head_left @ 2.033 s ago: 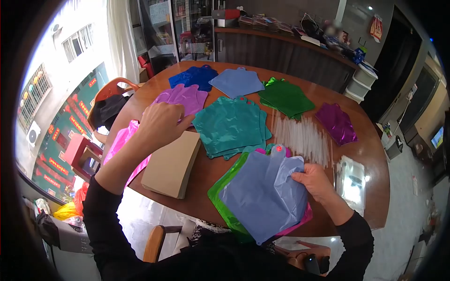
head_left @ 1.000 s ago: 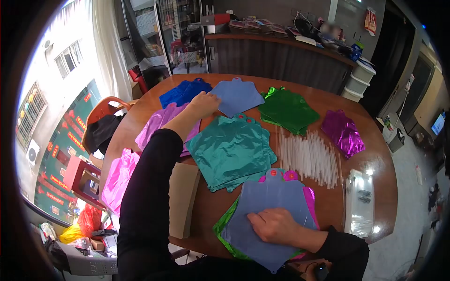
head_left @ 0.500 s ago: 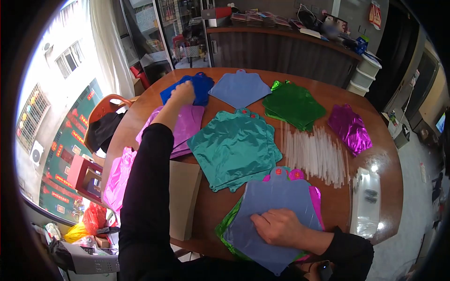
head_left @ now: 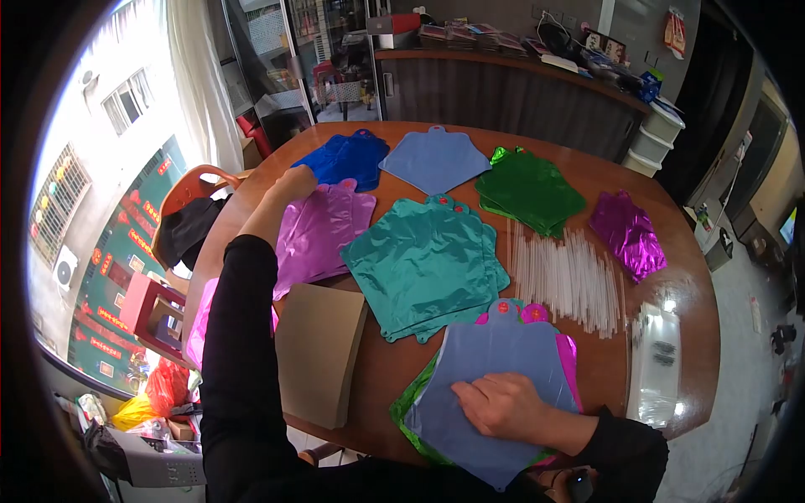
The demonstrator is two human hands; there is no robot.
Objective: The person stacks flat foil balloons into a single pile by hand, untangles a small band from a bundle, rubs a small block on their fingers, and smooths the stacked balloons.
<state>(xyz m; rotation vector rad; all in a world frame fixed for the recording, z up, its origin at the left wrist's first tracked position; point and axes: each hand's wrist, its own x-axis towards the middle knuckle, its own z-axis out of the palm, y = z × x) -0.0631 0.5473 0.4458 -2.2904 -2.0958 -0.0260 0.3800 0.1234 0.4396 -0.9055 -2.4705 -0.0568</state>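
My left hand (head_left: 295, 183), fingers closed, is at the left corner of the dark blue foil balloon (head_left: 348, 159); its fingertips are partly hidden. Below it lie pink-purple foil balloons (head_left: 323, 230). My right hand (head_left: 501, 404) is curled and holds down a stack of flat foil balloons at the near edge, with a pale blue balloon (head_left: 470, 352) on top. Green (head_left: 411, 408) and magenta (head_left: 569, 360) balloons stick out beneath it. Between the hands lies a pile of teal foil balloons (head_left: 428, 264).
Another pale blue balloon (head_left: 436, 159), green balloons (head_left: 532, 189) and a shiny magenta balloon (head_left: 627, 235) lie farther back. Thin white sticks (head_left: 570, 281) are spread at right, beside a clear plastic packet (head_left: 656, 360). A brown cardboard piece (head_left: 320, 352) lies at the near left.
My left hand has moved left and nearer, from the top of the dark blue balloons to their left corner. My right hand stays on the stack. The view has shifted slightly.
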